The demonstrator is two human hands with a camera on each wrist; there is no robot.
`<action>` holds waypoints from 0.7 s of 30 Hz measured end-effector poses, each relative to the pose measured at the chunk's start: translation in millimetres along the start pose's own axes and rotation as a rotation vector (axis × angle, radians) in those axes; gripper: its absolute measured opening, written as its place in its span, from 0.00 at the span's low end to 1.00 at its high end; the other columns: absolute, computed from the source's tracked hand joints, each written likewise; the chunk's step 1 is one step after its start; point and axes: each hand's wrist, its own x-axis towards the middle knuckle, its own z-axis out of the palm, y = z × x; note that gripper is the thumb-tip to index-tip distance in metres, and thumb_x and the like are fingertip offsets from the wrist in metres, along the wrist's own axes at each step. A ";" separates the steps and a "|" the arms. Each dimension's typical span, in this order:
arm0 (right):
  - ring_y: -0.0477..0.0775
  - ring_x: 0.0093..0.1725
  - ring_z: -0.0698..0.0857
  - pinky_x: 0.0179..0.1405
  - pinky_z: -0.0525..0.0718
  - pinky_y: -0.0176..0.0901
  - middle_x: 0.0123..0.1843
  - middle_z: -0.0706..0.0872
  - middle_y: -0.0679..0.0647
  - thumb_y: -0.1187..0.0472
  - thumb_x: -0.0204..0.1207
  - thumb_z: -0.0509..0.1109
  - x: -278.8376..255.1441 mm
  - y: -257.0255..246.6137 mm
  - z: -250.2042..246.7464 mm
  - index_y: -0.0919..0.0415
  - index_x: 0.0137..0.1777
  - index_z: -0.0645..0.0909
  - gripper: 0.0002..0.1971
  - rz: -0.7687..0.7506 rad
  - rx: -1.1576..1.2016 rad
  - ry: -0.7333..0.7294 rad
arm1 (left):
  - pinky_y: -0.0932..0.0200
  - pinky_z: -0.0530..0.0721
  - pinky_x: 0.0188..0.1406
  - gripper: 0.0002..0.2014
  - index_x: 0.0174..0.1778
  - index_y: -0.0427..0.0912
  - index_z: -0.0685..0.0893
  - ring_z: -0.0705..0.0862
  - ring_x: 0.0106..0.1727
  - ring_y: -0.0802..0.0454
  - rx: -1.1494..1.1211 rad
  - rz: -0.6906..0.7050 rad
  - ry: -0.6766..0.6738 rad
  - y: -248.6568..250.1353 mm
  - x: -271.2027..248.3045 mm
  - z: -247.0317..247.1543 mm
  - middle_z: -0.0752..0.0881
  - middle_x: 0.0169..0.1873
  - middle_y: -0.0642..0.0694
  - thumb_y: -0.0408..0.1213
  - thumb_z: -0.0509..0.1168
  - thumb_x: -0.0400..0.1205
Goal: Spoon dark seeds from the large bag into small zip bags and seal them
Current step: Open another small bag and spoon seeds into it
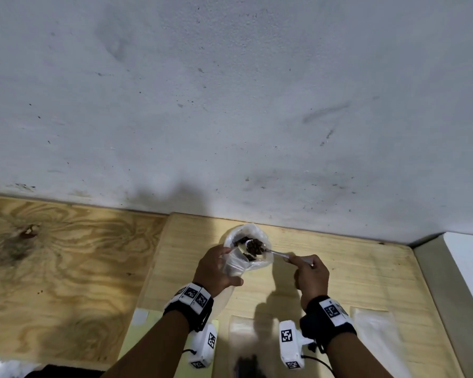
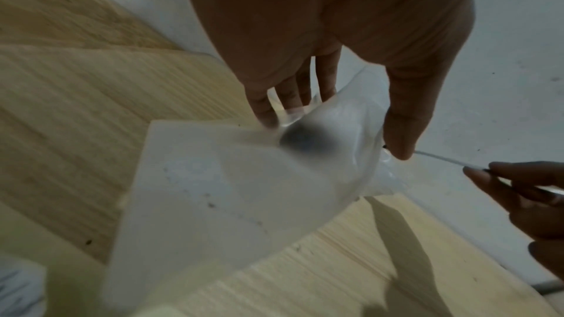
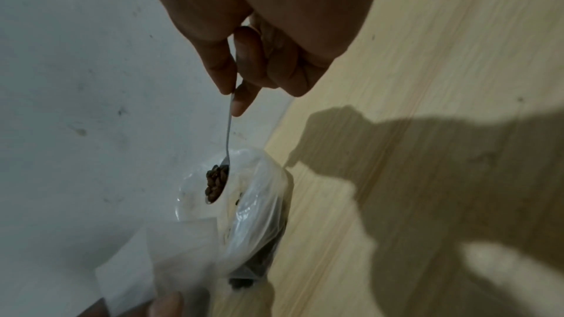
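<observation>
- Right hand [image 1: 310, 271] pinches spoon [image 3: 220, 177], loaded with seeds, level so nothing spills.
- Left hand [image 1: 216, 268] grips small zip bag [image 1: 234, 261], mouth tilted toward spoon.
- Both over large bag [image 1: 260, 236] on desk [image 1: 352, 271]: strays likely fall back in.

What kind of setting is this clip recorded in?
Probably a makeshift home or workshop packing bench, not a commercial line. Bare plywood boards butt against a scuffed, stained white wall, and empty clear zip bags lie flat near the front edge beside the open seed bag.
</observation>
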 end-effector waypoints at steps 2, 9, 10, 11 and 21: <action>0.51 0.21 0.63 0.23 0.61 0.39 0.27 0.74 0.58 0.68 0.72 0.77 -3.8 -3.3 -8.4 0.58 0.31 0.73 0.16 -0.032 0.027 -0.038 | 0.49 0.79 0.69 0.45 0.70 0.44 0.78 0.78 0.68 0.48 0.027 0.018 0.017 2.3 -4.1 3.8 0.75 0.72 0.48 0.38 0.88 0.55; 0.51 0.22 0.62 0.23 0.61 0.39 0.35 0.78 0.65 0.70 0.73 0.76 -18.1 5.1 -25.6 0.58 0.32 0.70 0.17 -0.117 -0.001 -0.138 | 0.66 0.64 0.68 0.45 0.76 0.44 0.74 0.71 0.75 0.49 0.120 0.065 0.041 5.5 -15.4 16.5 0.69 0.76 0.46 0.43 0.85 0.62; 0.51 0.23 0.62 0.22 0.62 0.39 0.34 0.77 0.64 0.70 0.73 0.76 -19.4 6.6 -26.3 0.57 0.31 0.70 0.18 -0.133 -0.009 -0.144 | 0.67 0.63 0.67 0.46 0.76 0.44 0.73 0.70 0.76 0.49 0.130 0.065 0.038 5.6 -16.3 17.5 0.68 0.77 0.46 0.43 0.85 0.62; 0.50 0.23 0.63 0.22 0.62 0.39 0.31 0.75 0.62 0.70 0.73 0.76 -20.9 7.7 -27.2 0.57 0.31 0.69 0.18 -0.150 -0.019 -0.147 | 0.68 0.63 0.67 0.46 0.77 0.44 0.73 0.70 0.76 0.49 0.138 0.063 0.039 6.4 -17.5 18.5 0.68 0.77 0.47 0.44 0.85 0.62; 0.52 0.26 0.67 0.30 0.67 0.43 0.25 0.74 0.46 0.63 0.72 0.80 -27.4 2.9 -23.1 0.53 0.29 0.69 0.21 -0.336 -0.178 -0.225 | 0.65 0.68 0.68 0.48 0.76 0.42 0.74 0.73 0.74 0.49 0.130 0.018 0.052 7.4 -16.5 23.1 0.70 0.75 0.48 0.45 0.86 0.60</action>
